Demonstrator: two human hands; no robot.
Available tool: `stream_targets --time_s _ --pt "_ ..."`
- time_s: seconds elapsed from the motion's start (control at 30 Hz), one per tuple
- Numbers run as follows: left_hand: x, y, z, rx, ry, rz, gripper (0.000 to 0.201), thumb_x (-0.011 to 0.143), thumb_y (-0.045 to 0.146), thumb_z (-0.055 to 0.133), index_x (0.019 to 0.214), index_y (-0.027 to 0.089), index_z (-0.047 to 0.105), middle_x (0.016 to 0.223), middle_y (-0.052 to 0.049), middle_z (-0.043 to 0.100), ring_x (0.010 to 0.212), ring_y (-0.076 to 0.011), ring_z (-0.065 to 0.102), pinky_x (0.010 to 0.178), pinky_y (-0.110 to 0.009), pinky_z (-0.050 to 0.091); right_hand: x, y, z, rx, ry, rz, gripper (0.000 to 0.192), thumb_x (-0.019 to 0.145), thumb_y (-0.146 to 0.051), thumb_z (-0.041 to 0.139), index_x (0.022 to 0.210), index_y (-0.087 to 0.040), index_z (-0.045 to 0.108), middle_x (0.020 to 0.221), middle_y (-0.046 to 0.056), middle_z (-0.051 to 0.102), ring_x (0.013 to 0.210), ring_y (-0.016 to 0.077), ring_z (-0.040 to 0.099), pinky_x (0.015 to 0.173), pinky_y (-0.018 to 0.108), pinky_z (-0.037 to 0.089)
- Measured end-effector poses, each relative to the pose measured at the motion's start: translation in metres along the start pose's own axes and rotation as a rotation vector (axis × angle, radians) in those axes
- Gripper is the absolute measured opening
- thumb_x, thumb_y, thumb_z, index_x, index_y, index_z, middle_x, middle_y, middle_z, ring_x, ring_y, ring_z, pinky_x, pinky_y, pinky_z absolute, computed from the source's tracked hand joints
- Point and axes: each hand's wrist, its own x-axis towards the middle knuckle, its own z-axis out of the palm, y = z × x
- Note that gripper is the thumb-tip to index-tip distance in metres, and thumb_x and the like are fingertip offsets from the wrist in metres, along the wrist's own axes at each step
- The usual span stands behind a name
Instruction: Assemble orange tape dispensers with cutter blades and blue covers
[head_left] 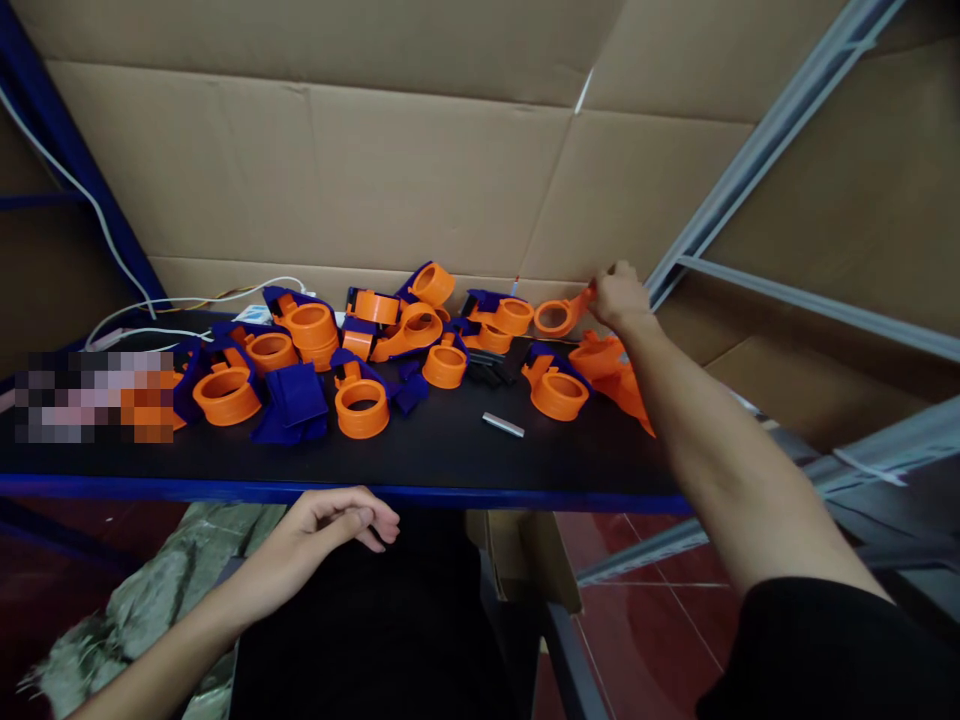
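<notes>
At table's far edge, right hand point(619, 298) seemingly pinched on orange ring piece point(559, 317); left hand point(341, 522) loose, empty.

A single head-worn camera looks forward and down from just above the seated person's lap, facing the black counter point(450, 450) and the cardboard wall point(337, 170) behind it at close range, with both forearms reaching into view from the bottom edge.

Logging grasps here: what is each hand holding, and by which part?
The right hand pinches an orange ring part by its handle end. The left hand holds nothing.
</notes>
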Motion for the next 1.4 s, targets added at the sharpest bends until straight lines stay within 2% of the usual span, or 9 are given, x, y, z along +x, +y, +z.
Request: stream_targets --time_s 0.23,0.4,0.5,0.63,0.8,0.93,1.07,1.23,1.4 --pt "-0.001 0.003 0.004 0.004 -0.028 -0.025 0.033 0.096 0.041 0.055 0.101 0.018 0.078 0.101 -0.012 0.075 0.094 -0.026 0.069 0.086 -0.034 0.05 -0.01 -0.004 -0.056 0.021 0.162 -0.085 0.051 0.101 -0.029 0.039 0.128 0.013 0.05 0.135 0.033 0.036 0.121 0.0242 0.051 0.086 0.031 0.038" --pt "0.005 -0.003 0.007 -0.181 -0.02 -0.05 0.032 0.093 0.038 0.058 0.103 0.014 0.077 0.101 -0.015 0.075 0.092 -0.0264 0.069 0.085 -0.036 0.052 -0.044 -0.055 -0.088 0.379 0.399 -0.183 0.052 0.099 -0.04 0.048 0.13 0.001 0.054 0.136 0.025 0.037 0.109 0.0131 0.057 0.076 0.024 0.046" --pt "0.01 -0.002 0.007 -0.483 -0.004 -0.025 0.042 0.095 0.042 0.05 0.116 0.012 0.072 0.116 -0.02 0.072 0.102 -0.0313 0.068 0.086 -0.043 0.054 -0.097 -0.108 -0.096 0.679 0.448 -0.325 0.035 0.091 -0.036 0.066 0.119 -0.016 0.065 0.13 0.015 0.05 0.11 0.0192 0.059 0.077 0.028 0.056" --pt "0.011 -0.001 0.005 -0.747 0.087 0.017 0.049 0.097 0.048 0.044 0.12 0.013 0.068 0.126 -0.018 0.069 0.116 -0.0337 0.064 0.098 -0.049 0.05 -0.194 -0.174 -0.095 0.979 0.336 -0.688 0.028 0.086 -0.028 0.073 0.113 -0.027 0.068 0.123 0.008 0.059 0.111 0.0234 0.062 0.088 0.04 0.06" --pt "0.001 -0.005 0.007 -0.756 0.029 -0.072 0.052 0.093 0.057 0.049 0.127 0.019 0.061 0.104 -0.012 0.075 0.083 -0.0299 0.075 0.077 -0.044 0.059 -0.278 -0.211 -0.087 1.024 0.119 -1.032 0.033 0.092 -0.024 0.065 0.126 -0.022 0.064 0.124 0.011 0.062 0.114 0.0199 0.064 0.097 0.032 0.057" --pt "0.0 -0.002 0.012 -0.67 0.141 -0.092 0.041 0.094 0.044 0.057 0.126 0.02 0.056 0.087 -0.008 0.075 0.059 -0.0211 0.072 0.06 -0.036 0.061 -0.27 -0.211 -0.081 0.951 0.062 -1.056 0.032 0.093 -0.039 0.064 0.121 -0.023 0.065 0.121 0.009 0.067 0.115 0.0221 0.063 0.104 0.04 0.051" --pt "0.006 0.0 0.012 -0.572 0.218 -0.086 0.035 0.093 0.044 0.059 0.114 0.016 0.057 0.071 -0.006 0.072 0.056 -0.0184 0.07 0.059 -0.03 0.059 -0.229 -0.194 -0.064 0.857 -0.047 -0.771 0.031 0.1 -0.035 0.051 0.125 -0.022 0.062 0.12 0.009 0.068 0.11 0.0203 0.064 0.096 0.037 0.052" --pt "0.008 -0.006 0.01 -0.541 0.214 -0.067 0.032 0.09 0.043 0.065 0.109 0.019 0.056 0.065 -0.004 0.07 0.058 -0.0209 0.072 0.057 -0.028 0.058 -0.189 -0.158 -0.037 0.424 -0.162 -0.486 0.031 0.1 -0.037 0.048 0.118 -0.021 0.068 0.121 0.01 0.069 0.113 0.0258 0.063 0.093 0.038 0.051" --pt "0.008 -0.006 0.012 -0.54 0.219 -0.074 0.035 0.087 0.044 0.068 0.109 0.019 0.058 0.065 -0.003 0.07 0.056 -0.0205 0.071 0.058 -0.03 0.059 -0.186 -0.122 -0.031 0.145 -0.379 -0.417 0.03 0.091 -0.039 0.061 0.113 -0.021 0.071 0.112 0.011 0.073 0.101 0.0267 0.069 0.079 0.032 0.052"
